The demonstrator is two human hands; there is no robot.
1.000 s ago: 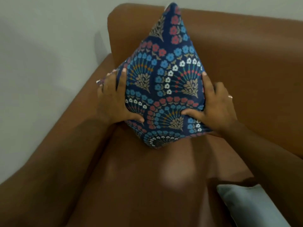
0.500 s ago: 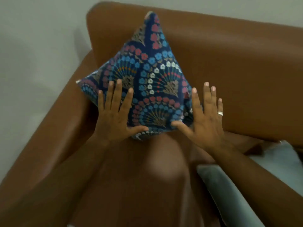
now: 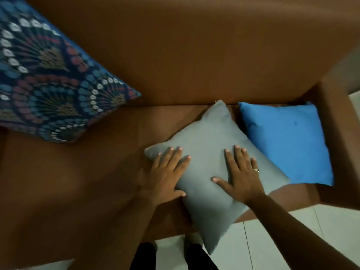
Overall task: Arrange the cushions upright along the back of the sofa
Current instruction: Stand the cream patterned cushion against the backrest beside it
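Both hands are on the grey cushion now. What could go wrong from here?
The grey cushion lies flat with one corner hanging past the seat's front edge; the left hand and right hand rest open-palmed on it, so it may slide to the floor. It overlaps the blue cushion, so lifting could drag that one. The patterned cushion leans tilted and may slump.

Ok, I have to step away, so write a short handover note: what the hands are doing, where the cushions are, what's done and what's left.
Left hand and right hand: both flat and open on the grey cushion, not gripping.
Grey cushion: lying flat on the seat, one corner past the front edge, overlapping the blue cushion.
Blue cushion: flat by the armrest.
Done: patterned cushion leans against the sofa back.
Left: stand up the grey, then the blue.
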